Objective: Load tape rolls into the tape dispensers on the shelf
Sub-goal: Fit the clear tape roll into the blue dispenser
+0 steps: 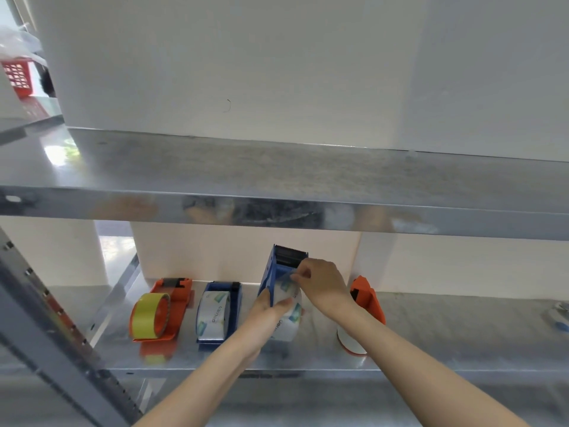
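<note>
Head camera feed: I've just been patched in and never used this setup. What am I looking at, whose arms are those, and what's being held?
There is no machine here. The single picture comes from a camera worn on a person's head, looking down at their bare arms reaching into a metal shelf. On it, from the left: an orange dispenser with a yellow roll, a blue dispenser with a printed clear roll, then a tilted blue dispenser in the hands, and an orange dispenser with a white roll. The left hand grips the clear roll; the right hand pinches its loose tape end near the cutter.
</note>
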